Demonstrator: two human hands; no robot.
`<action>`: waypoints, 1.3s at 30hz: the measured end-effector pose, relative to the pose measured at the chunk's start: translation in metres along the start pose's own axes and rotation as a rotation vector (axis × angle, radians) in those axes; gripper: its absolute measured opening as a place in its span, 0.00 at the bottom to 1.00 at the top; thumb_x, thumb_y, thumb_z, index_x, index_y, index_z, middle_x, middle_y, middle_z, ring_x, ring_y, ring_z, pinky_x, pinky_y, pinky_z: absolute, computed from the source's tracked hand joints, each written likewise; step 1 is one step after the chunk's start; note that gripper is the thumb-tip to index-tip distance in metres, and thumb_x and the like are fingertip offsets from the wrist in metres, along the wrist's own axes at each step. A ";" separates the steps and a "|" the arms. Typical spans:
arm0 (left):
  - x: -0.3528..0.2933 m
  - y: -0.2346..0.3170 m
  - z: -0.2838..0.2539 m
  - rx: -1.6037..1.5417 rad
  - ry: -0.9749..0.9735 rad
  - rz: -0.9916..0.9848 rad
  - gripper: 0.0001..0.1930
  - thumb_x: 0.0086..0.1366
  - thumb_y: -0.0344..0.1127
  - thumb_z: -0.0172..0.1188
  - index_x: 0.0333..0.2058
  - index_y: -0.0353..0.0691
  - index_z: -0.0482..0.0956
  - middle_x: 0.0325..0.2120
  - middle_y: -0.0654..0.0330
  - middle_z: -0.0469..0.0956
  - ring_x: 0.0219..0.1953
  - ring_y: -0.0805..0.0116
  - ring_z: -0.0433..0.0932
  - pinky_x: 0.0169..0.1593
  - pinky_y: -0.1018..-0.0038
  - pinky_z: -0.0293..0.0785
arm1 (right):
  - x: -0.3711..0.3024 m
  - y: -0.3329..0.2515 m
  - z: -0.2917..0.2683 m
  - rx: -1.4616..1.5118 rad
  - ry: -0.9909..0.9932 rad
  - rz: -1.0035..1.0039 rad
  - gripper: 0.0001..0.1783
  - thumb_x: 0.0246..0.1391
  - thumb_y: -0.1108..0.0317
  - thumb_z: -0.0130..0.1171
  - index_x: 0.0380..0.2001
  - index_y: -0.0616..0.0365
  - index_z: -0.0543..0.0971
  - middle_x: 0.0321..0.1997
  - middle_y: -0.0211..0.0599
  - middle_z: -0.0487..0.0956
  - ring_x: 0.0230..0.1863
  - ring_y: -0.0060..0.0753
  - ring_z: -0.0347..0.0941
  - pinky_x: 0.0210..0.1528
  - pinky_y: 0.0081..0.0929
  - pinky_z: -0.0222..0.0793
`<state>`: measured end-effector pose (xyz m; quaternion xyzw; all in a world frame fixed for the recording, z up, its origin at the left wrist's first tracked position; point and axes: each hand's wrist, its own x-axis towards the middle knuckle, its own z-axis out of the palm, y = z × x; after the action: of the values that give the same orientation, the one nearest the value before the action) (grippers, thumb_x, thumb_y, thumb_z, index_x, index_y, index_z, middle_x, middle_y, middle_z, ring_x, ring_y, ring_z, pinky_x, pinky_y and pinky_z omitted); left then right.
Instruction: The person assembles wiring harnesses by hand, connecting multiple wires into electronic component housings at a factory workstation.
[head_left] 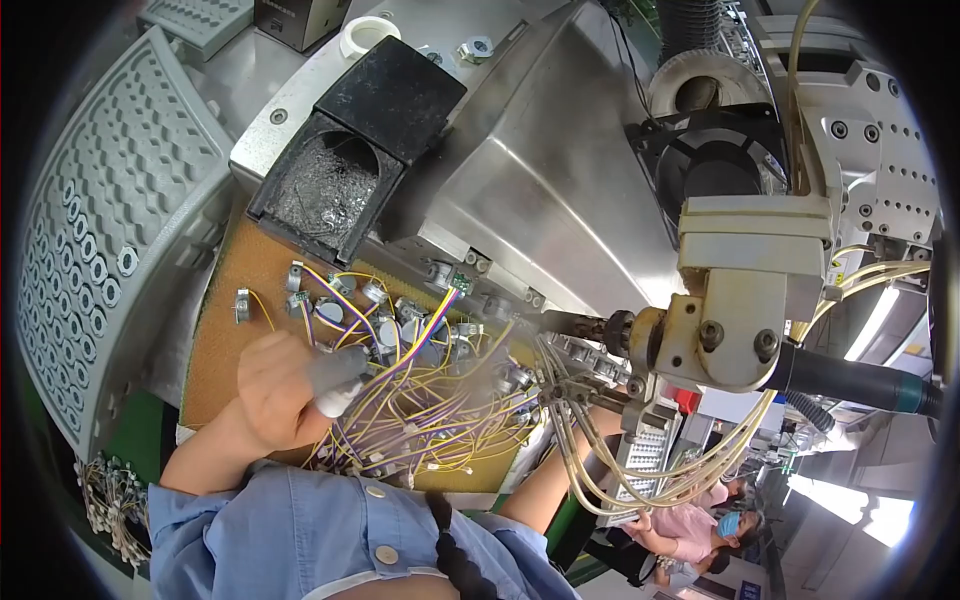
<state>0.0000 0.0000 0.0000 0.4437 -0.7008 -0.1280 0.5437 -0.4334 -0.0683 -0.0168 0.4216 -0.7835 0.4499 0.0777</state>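
Note:
My left hand (285,390) is closed over the near left of the work board, with grey and white covers on its fingers. Whatever it may pinch is hidden. Beside its fingertips run yellow and purple wires (425,335), leading up to a small motor (440,272) with a green circuit board at the metal fixture. Several round silver motors (330,311) with wire leads lie in a heap beyond the hand. My right forearm (560,470) reaches up behind the machine head (745,290) and its looped tubes; that hand is hidden.
A black open-topped box (325,190) holds shiny grey metal at the back. On the left stands a grey dimpled tray (125,150) with rows of ring-shaped parts. A tangle of wires (430,430) covers the orange-brown board (225,340). A masked person (690,530) sits at far right.

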 end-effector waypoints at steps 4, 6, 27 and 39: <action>0.003 0.001 0.001 -0.003 0.020 0.003 0.11 0.47 0.26 0.57 0.33 0.34 0.72 0.15 0.59 0.65 0.14 0.63 0.62 0.19 0.70 0.53 | -0.001 -0.002 -0.012 -0.247 -0.155 -0.225 0.33 0.43 0.76 0.54 0.56 0.64 0.60 0.53 0.49 0.69 0.43 0.38 0.70 0.42 0.15 0.65; 0.004 0.001 0.002 -0.005 0.021 0.010 0.11 0.47 0.26 0.57 0.33 0.34 0.72 0.16 0.58 0.66 0.14 0.63 0.62 0.19 0.70 0.53 | -0.007 0.006 -0.019 0.051 -0.007 -0.334 0.25 0.44 0.81 0.47 0.50 0.72 0.64 0.43 0.44 0.74 0.35 0.30 0.72 0.32 0.16 0.69; 0.067 0.083 -0.023 -0.861 -0.360 -0.770 0.18 0.63 0.28 0.47 0.52 0.35 0.62 0.28 0.68 0.73 0.26 0.85 0.69 0.30 0.88 0.64 | -0.100 -0.210 -0.080 1.322 -1.457 0.430 0.14 0.55 0.69 0.48 0.43 0.67 0.70 0.24 0.43 0.76 0.21 0.32 0.76 0.09 0.15 0.64; 0.031 0.047 0.011 0.180 -0.620 -0.288 0.12 0.58 0.29 0.54 0.41 0.34 0.70 0.29 0.55 0.75 0.29 0.60 0.75 0.32 0.73 0.70 | -0.121 -0.155 -0.045 0.499 -1.320 0.087 0.13 0.52 0.69 0.53 0.38 0.66 0.72 0.31 0.39 0.79 0.30 0.22 0.74 0.27 0.16 0.69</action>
<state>-0.0324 0.0004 0.0469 0.5242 -0.7712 -0.2696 0.2404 -0.2555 0.0008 0.0476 0.5797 -0.5568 0.2690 -0.5305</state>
